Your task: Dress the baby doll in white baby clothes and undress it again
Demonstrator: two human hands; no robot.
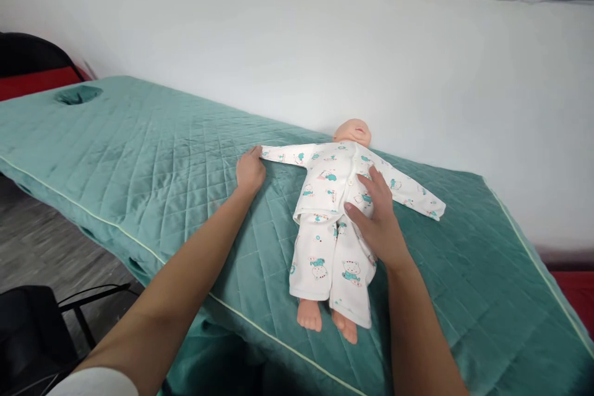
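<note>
A baby doll [353, 132] lies on its back on a green quilted table [153, 161], dressed in white printed pyjamas [327, 182]. Both sleeves are stretched out sideways, and bare feet stick out of the trouser legs. My left hand [249, 171] is closed on the cuff of the sleeve at the left. My right hand [377, 216] lies flat, fingers spread, on the doll's waist and hip at the right side.
A white wall runs behind the table. The table has a face hole [78, 95] at its far left end. A dark chair [32, 328] stands on the floor at the lower left. Red padding [578, 294] shows at the right edge.
</note>
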